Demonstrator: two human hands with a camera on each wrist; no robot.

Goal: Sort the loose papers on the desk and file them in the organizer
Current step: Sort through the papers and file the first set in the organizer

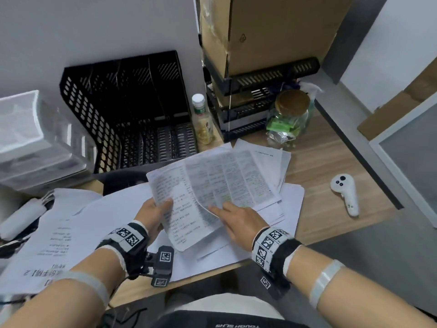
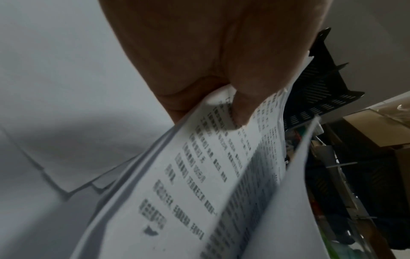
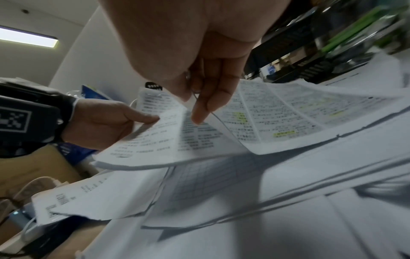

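Head view: a sheaf of printed pages [image 1: 182, 209] is held above the table [image 1: 319, 166], over loose papers [image 1: 99, 223] spread across its near part. The left hand [image 1: 156, 216] is clenched on the sheaf's left edge, thumb on top. The right hand [image 1: 238, 218] lies at the sheaf's right side, fingers extended onto a dense-text sheet [image 1: 231, 178] curling up from it; its grip is seen only as touching. A black mesh organizer [image 1: 127, 110] stands at the far left of the table, against the wall, well apart from the sheaf. A small bottle [image 1: 202, 119], a glass jar [image 1: 289, 117] and a white controller [image 1: 345, 192] are noted to the right.

Left wrist view: the sheaf [image 2: 199, 175] is pinched between thumb and fingers of the left hand [image 2: 221, 61]; the organizer [image 2: 321, 98] is seen beyond.

Right wrist view: the right hand [image 3: 199, 52] points down, one fingertip pressed on the sheaf [image 3: 177, 140] beside the highlighted sheet [image 3: 277, 119]. The left hand [image 3: 106, 122] grasps the sheaf's far edge.
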